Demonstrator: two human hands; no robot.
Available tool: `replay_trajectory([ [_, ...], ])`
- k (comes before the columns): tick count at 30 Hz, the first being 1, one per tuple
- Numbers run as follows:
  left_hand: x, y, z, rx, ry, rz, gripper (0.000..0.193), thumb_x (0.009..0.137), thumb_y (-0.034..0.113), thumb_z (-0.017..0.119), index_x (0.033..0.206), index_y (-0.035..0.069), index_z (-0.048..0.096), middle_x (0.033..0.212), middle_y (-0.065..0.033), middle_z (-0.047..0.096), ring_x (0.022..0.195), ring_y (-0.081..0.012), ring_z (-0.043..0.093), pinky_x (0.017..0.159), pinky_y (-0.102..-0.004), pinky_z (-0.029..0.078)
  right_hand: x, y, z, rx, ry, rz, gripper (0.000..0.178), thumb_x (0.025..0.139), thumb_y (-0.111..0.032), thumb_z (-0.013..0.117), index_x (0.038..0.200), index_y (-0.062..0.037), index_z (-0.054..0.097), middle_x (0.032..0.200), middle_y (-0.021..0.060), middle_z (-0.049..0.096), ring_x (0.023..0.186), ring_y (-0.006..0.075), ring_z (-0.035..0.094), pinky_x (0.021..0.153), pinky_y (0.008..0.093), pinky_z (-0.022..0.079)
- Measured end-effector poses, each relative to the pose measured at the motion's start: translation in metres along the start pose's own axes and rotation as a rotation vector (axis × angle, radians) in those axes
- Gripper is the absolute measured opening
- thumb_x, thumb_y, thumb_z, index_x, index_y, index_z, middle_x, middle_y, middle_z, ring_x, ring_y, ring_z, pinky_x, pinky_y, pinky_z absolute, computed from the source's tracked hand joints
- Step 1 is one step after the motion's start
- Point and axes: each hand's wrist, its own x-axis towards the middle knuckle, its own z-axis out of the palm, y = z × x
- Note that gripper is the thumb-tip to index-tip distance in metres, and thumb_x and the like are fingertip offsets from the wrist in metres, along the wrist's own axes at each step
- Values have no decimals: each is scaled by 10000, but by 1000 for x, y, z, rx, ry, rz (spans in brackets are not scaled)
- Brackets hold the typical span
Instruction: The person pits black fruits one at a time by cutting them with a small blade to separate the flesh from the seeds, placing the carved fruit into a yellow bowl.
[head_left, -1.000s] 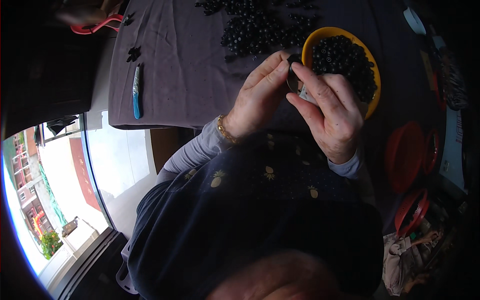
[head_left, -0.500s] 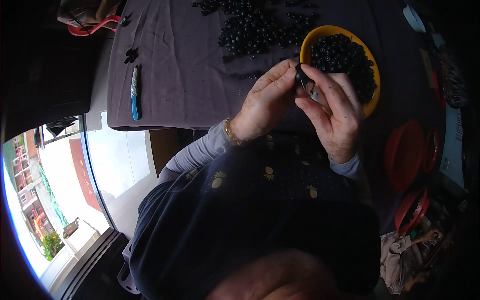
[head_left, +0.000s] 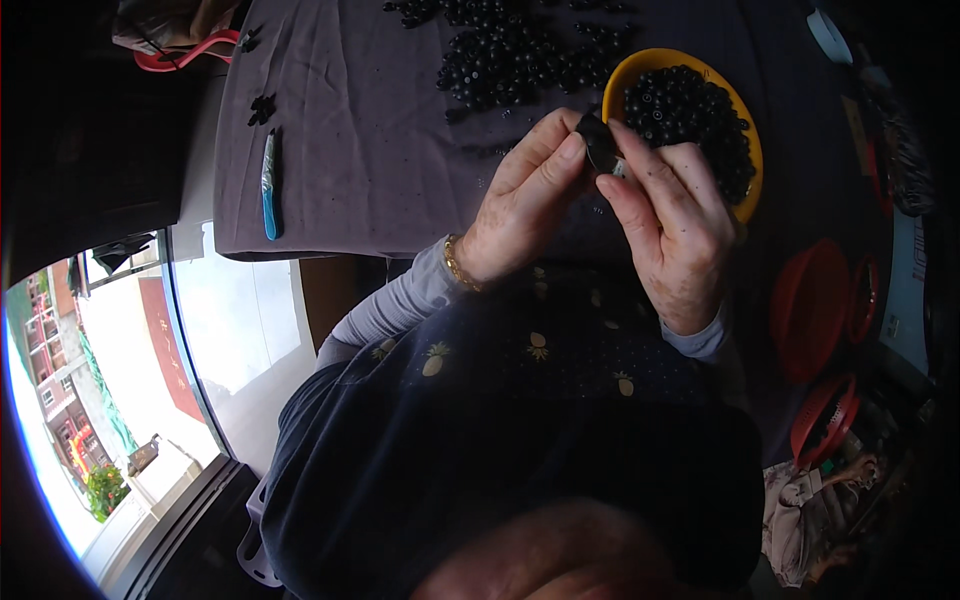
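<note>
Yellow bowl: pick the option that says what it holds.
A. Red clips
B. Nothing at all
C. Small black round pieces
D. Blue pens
C: the yellow bowl is heaped with small black round pieces, like the loose black pieces spread on the grey cloth beside it.

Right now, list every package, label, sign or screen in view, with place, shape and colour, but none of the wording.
Red vertical banner: outside the window, lower left, a long narrow strip.
White label or card: far right edge, a pale upright strip, too blurred to tell more.
No screens or packages show.
</note>
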Motion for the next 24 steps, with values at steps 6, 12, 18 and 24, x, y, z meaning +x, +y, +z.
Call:
replay_trajectory([
  [6, -1, 2, 1, 20, 28, 5, 227, 997, 208, 413, 1104, 31, 506, 955, 5, 537, 882, -59, 485, 826, -232, 421, 0, 0, 1, 9, 6, 2, 314, 815, -54, 675, 1121, 4, 637, 798, 56, 577, 667, 114, 581, 552, 214, 494],
  [12, -1, 1, 1, 20, 16, 13, 230, 998, 212, 408, 1093, 28, 509, 942, 9, 531, 872, -57, 477, 822, -231, 419, -1, 0, 0, 17, -4, 16, 303, 820, -56, 671, 1114, 8, 639, 804, 61, 586, 671, 119, 590, 557, 216, 501],
  [18, -2, 2, 3, 26, 33, 8, 231, 998, 216, 409, 1086, 28, 510, 939, 7, 526, 869, -57, 468, 813, -234, 414, -2, 0, 1, 40, 9, 15, 297, 822, -58, 669, 1110, 10, 639, 792, 59, 593, 664, 119, 592, 553, 215, 499],
  [24, -3, 0, 1, 25, 21, 19, 232, 998, 217, 409, 1091, 29, 508, 940, 6, 522, 869, -59, 467, 812, -231, 409, 0, 1, 4, 49, 56, 5, 316, 784, -153, 725, 1046, 7, 651, 718, 25, 553, 607, 103, 573, 518, 214, 486],
])
